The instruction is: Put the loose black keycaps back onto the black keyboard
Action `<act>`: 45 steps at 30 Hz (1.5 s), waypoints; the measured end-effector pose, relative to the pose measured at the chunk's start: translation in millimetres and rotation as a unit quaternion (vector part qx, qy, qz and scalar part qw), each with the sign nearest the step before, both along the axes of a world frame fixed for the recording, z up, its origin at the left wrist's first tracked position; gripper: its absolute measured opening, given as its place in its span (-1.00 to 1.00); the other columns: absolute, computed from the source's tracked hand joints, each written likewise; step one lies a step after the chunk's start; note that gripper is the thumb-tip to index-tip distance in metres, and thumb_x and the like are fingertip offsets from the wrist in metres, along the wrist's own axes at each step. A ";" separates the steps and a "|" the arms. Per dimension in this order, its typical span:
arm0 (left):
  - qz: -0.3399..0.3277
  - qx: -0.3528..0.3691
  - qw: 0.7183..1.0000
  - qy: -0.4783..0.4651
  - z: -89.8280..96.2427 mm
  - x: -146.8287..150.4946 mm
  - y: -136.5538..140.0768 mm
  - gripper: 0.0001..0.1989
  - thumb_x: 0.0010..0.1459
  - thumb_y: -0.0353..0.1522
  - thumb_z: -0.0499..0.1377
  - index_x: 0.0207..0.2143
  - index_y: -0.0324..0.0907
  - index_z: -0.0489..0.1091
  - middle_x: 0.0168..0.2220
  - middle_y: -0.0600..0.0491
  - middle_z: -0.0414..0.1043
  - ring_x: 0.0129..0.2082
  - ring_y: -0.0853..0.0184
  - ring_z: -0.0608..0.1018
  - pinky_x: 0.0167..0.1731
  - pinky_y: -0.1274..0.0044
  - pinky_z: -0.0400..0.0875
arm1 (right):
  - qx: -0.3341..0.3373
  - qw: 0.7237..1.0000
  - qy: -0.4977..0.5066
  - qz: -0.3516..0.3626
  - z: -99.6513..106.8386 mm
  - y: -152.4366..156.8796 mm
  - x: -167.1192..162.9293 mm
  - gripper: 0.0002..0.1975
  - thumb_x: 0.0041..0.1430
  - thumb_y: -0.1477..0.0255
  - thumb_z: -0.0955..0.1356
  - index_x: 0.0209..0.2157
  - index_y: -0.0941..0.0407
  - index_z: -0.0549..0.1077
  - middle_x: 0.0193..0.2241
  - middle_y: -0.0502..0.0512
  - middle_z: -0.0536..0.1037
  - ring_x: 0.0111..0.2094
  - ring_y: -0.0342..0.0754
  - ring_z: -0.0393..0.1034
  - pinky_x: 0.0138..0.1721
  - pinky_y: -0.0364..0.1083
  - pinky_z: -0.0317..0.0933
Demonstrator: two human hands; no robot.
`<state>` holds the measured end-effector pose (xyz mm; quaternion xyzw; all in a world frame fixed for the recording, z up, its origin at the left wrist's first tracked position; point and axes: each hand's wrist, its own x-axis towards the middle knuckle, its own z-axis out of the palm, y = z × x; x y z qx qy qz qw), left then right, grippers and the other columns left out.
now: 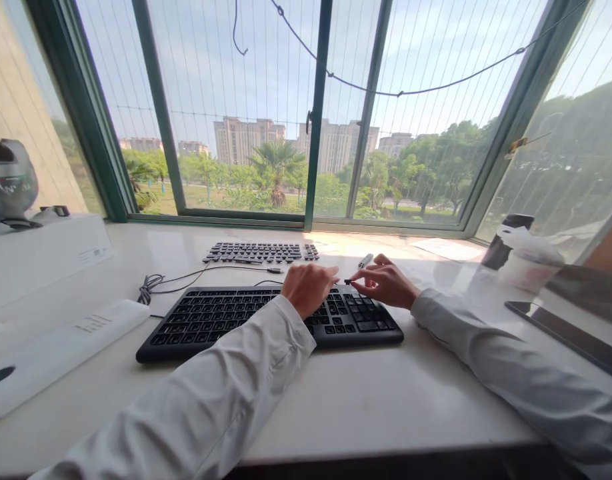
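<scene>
Keyboard on white ledge, by window; keycap rows behind. Pinching small dark piece with right hand; can't tell grip of left hand.

Left hand plus left sleeve hide part of the keyboard beneath; can't tell what that hand grips. Black piece at right hand: too small to ID. Dark slab further right: cut off by edge.

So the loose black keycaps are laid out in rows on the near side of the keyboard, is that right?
Not quite: the head view shows the loose black keycaps laid out in rows on the far side of the keyboard, toward the window.
</scene>
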<state>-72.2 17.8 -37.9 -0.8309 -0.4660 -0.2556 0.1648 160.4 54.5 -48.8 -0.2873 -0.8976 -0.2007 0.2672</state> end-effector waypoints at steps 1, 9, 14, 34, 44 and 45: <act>-0.008 0.001 1.000 -0.001 -1.9 1.0 0.5 -0.69 0.23 -0.17 0.03 -0.05 0.03 0.44 -0.37 0.00 0.56 -0.36 0.21 0.57 -0.41 0.49 0.30 | 0.000 1.000 0.006 0.002 -0.7 -0.5 -1.1 -0.78 0.21 0.26 0.29 -0.29 0.04 0.54 -0.64 -0.09 0.48 -0.63 -0.24 0.19 -0.21 -0.08 0.00; -0.069 -0.022 0.997 -0.020 -7.9 3.3 1.0 -0.69 0.25 -0.17 0.02 -0.16 0.00 0.52 -0.39 0.00 0.56 -0.34 0.31 0.56 -0.37 0.56 0.28 | -0.034 0.998 0.057 0.001 -1.7 -8.4 -2.5 -0.74 0.21 0.21 0.29 -0.28 0.00 0.58 -0.64 -0.07 0.46 -0.59 -0.21 0.15 -0.25 -0.08 -0.02; -0.081 -0.007 0.997 -0.013 -8.9 1.7 2.7 -0.73 0.21 -0.17 0.05 -0.20 0.05 0.53 -0.39 0.04 0.57 -0.38 0.30 0.56 -0.43 0.56 0.23 | -0.136 0.989 0.052 -0.009 1.2 -11.0 -3.0 -0.68 0.19 0.13 0.29 -0.25 0.00 0.59 -0.61 -0.01 0.50 -0.52 -0.17 0.21 -0.23 -0.06 0.00; -0.117 -0.024 0.991 0.068 -8.7 5.6 4.9 -0.65 0.23 -0.24 0.01 -0.44 -0.11 0.55 -0.47 -0.05 0.53 -0.48 0.27 0.52 -0.49 0.52 0.18 | -0.364 0.927 0.050 -0.070 3.0 -5.5 -6.1 -0.54 0.09 0.04 0.31 -0.18 0.09 0.58 -0.72 -0.07 0.35 -0.66 -0.24 0.19 -0.57 -0.20 0.00; -0.120 -0.016 0.990 0.070 -8.7 5.9 4.8 -0.65 0.22 -0.24 0.01 -0.45 -0.12 0.55 -0.51 -0.05 0.51 -0.49 0.24 0.52 -0.52 0.51 0.16 | -0.318 0.946 0.039 -0.039 1.7 -4.1 -3.2 -0.52 0.11 0.02 0.29 -0.21 0.11 0.59 -0.75 -0.08 0.30 -0.68 -0.25 0.14 -0.55 -0.17 -0.04; -0.121 -0.015 0.990 0.071 -8.9 6.0 4.8 -0.64 0.22 -0.24 0.01 -0.45 -0.13 0.54 -0.51 -0.05 0.50 -0.50 0.24 0.52 -0.52 0.51 0.15 | -0.314 0.948 0.038 -0.040 1.5 -3.6 -2.8 -0.52 0.11 0.02 0.29 -0.21 0.10 0.59 -0.75 -0.08 0.29 -0.67 -0.25 0.14 -0.55 -0.17 -0.04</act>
